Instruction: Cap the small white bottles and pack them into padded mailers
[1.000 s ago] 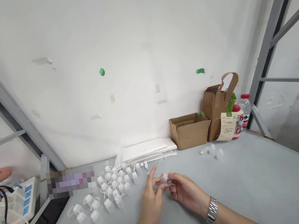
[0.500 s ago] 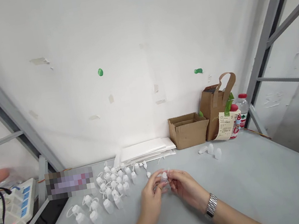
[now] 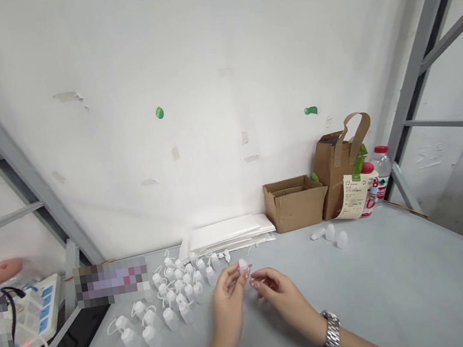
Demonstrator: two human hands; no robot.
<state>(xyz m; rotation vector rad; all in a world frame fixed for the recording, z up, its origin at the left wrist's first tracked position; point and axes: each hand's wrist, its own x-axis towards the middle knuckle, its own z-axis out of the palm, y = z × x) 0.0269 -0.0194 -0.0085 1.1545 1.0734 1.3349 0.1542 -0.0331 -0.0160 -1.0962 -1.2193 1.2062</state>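
Note:
In the head view my left hand (image 3: pixel 230 304) pinches a small translucent white plastic bottle (image 3: pixel 242 265) between thumb and fingers, its lower part hidden behind them. My right hand (image 3: pixel 286 297), with a metal watch (image 3: pixel 330 334) at the wrist, is just to the right. Its thumb and forefinger are pressed together beside the bottle; what they hold, if anything, is too small to tell. To the left of my hands stand several similar small bottles (image 3: pixel 152 336), many with looped straps on their caps.
Several loose white plastic pieces (image 3: pixel 342 239) lie on the grey table (image 3: pixel 389 295) at right. At the wall are flat white sheets (image 3: pixel 224 234), an open cardboard box (image 3: pixel 297 210), a brown paper bag (image 3: pixel 328 166) and a red-capped bottle (image 3: pixel 382 163). A power strip (image 3: pixel 45 311) sits far left.
My left hand has raised the small bottle slightly and moved it left. My right hand's fingertips have come lower and away from the bottle's top. The view has shifted slightly.

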